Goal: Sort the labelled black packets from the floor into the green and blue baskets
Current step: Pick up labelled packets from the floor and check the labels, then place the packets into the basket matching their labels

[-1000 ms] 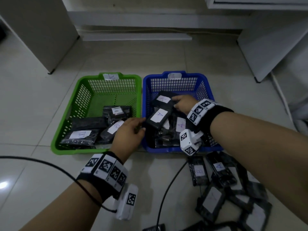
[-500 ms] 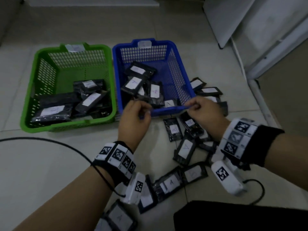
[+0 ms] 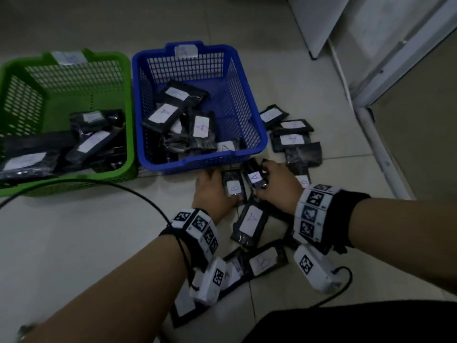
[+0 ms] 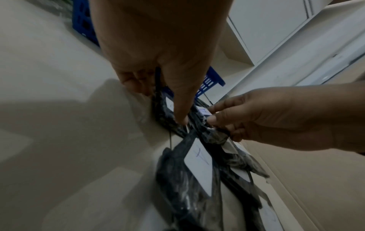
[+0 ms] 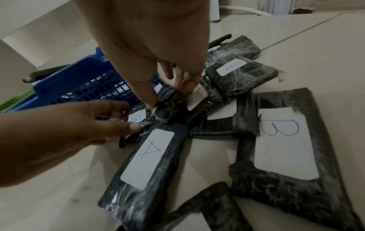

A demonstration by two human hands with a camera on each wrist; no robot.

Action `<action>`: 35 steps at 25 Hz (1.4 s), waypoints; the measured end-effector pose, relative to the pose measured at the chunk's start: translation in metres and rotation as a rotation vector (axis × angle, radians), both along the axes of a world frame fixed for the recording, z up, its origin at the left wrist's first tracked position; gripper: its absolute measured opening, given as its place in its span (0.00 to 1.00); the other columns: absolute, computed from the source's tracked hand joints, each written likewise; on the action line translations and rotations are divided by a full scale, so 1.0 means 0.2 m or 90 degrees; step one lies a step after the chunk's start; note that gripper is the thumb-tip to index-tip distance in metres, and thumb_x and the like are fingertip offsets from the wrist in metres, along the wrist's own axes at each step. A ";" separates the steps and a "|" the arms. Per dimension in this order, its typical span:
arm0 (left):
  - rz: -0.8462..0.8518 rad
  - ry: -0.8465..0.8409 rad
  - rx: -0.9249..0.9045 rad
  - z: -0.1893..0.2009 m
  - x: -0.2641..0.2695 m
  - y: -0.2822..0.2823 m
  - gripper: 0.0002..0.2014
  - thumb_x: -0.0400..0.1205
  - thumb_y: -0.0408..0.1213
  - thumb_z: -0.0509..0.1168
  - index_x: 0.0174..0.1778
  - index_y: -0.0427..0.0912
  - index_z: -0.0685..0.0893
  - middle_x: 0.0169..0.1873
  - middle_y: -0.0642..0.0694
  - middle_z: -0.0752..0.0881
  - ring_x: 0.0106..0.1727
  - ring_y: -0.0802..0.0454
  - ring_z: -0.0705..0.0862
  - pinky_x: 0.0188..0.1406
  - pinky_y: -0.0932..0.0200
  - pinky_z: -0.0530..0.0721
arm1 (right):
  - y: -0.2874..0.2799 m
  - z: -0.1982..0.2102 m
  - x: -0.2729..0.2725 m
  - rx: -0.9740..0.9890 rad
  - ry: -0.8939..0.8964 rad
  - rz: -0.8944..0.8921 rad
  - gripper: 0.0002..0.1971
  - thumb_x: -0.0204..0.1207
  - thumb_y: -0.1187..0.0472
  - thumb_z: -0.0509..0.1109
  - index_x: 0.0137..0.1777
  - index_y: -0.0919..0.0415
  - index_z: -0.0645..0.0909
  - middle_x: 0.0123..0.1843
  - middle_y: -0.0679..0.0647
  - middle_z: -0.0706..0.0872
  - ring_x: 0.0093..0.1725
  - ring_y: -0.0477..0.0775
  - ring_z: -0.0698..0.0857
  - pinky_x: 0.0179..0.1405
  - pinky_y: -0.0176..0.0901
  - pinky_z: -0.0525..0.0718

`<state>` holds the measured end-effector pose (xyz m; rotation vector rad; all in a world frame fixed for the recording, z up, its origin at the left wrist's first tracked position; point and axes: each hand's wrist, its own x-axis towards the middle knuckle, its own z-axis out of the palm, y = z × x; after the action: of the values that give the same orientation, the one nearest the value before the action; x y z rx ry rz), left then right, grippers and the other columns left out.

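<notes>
A green basket [image 3: 74, 184] and a blue basket [image 3: 197, 164] stand side by side on the floor, each holding several labelled black packets. Just in front of the blue basket, my left hand [image 3: 218, 188] grips a packet marked B [image 3: 234, 186] between thumb and fingers. Beside it, my right hand [image 3: 263, 179] pinches a packet marked A [image 3: 254, 178]. In the right wrist view the A packet [image 5: 171, 104] is raised at one end above the pile. Both packets still touch the heap on the floor.
Several more packets lie loose: a long one marked A [image 3: 251, 221] between my wrists and a cluster [image 3: 291, 139] right of the blue basket. A black cable [image 3: 123, 186] curves across the tiles on the left. White furniture [image 3: 371, 70] stands at the right.
Both hands have left the blue basket and come down to the floor pile. The left has taken hold of a B packet and the right an A packet.
</notes>
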<state>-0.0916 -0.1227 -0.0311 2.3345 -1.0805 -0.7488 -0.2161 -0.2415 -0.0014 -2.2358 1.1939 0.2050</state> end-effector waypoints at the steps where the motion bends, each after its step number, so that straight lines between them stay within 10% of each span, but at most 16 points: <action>1: 0.021 0.000 0.017 -0.01 -0.01 -0.01 0.45 0.66 0.54 0.77 0.77 0.46 0.64 0.74 0.38 0.65 0.73 0.36 0.66 0.73 0.46 0.70 | 0.00 0.01 0.01 0.013 -0.006 -0.004 0.35 0.61 0.53 0.79 0.68 0.61 0.74 0.62 0.59 0.83 0.60 0.62 0.82 0.58 0.53 0.84; 4: 0.076 0.039 0.040 0.02 -0.01 -0.01 0.50 0.61 0.50 0.81 0.74 0.41 0.62 0.71 0.38 0.65 0.72 0.38 0.67 0.72 0.47 0.72 | 0.01 0.06 -0.01 0.064 0.034 -0.009 0.29 0.63 0.57 0.80 0.63 0.64 0.77 0.55 0.57 0.84 0.56 0.59 0.84 0.49 0.44 0.83; 7: 0.068 0.133 -0.026 0.08 0.01 0.02 0.36 0.66 0.41 0.80 0.61 0.44 0.64 0.52 0.46 0.79 0.54 0.46 0.82 0.48 0.55 0.80 | 0.01 0.15 -0.05 0.104 0.073 0.014 0.12 0.68 0.59 0.78 0.47 0.64 0.82 0.37 0.53 0.82 0.41 0.54 0.84 0.30 0.39 0.75; 12: 0.077 0.321 -0.174 0.17 0.10 0.18 0.18 0.76 0.32 0.69 0.54 0.53 0.71 0.45 0.46 0.86 0.42 0.45 0.87 0.50 0.41 0.87 | 0.03 0.30 -0.05 0.123 0.005 -0.052 0.14 0.70 0.57 0.73 0.55 0.60 0.84 0.43 0.51 0.84 0.41 0.48 0.81 0.34 0.36 0.76; 17: 0.068 0.387 -0.311 0.35 0.20 0.21 0.19 0.79 0.21 0.59 0.63 0.45 0.77 0.41 0.36 0.85 0.38 0.51 0.85 0.42 0.53 0.84 | 0.02 0.45 0.13 0.147 -0.215 -0.155 0.09 0.74 0.57 0.69 0.51 0.59 0.83 0.38 0.50 0.83 0.35 0.47 0.80 0.31 0.38 0.76; 20: 0.128 0.377 -0.396 0.42 0.26 0.17 0.19 0.80 0.22 0.61 0.63 0.44 0.72 0.35 0.28 0.79 0.37 0.45 0.81 0.41 0.50 0.82 | -0.05 0.47 0.28 0.157 -0.331 -0.221 0.12 0.76 0.59 0.68 0.58 0.54 0.76 0.40 0.52 0.82 0.35 0.52 0.81 0.35 0.44 0.80; 24: 0.263 0.305 -0.467 0.44 0.38 0.16 0.09 0.80 0.30 0.67 0.51 0.42 0.73 0.32 0.49 0.77 0.35 0.55 0.78 0.42 0.56 0.80 | -0.12 0.35 0.42 0.078 -0.336 -0.195 0.09 0.75 0.58 0.68 0.53 0.49 0.73 0.43 0.61 0.86 0.37 0.61 0.84 0.40 0.58 0.86; 33: 0.438 0.125 -0.453 0.42 0.60 0.33 0.19 0.75 0.31 0.69 0.62 0.47 0.78 0.50 0.51 0.84 0.48 0.59 0.83 0.52 0.62 0.85 | -0.07 0.21 0.52 -0.008 -0.177 -0.101 0.19 0.79 0.63 0.66 0.70 0.61 0.77 0.66 0.62 0.83 0.64 0.63 0.82 0.64 0.49 0.79; 35: 0.447 0.006 -0.401 0.40 0.68 0.39 0.20 0.73 0.37 0.69 0.62 0.50 0.79 0.55 0.48 0.83 0.53 0.52 0.84 0.56 0.50 0.86 | -0.03 0.24 0.47 -0.071 -0.164 -0.041 0.21 0.78 0.64 0.66 0.71 0.60 0.77 0.67 0.64 0.79 0.65 0.65 0.80 0.65 0.48 0.77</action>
<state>0.0448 -0.0446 0.0485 1.9316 -0.3415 -0.1170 -0.1215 -0.2476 0.0466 -2.2334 1.1580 -0.1750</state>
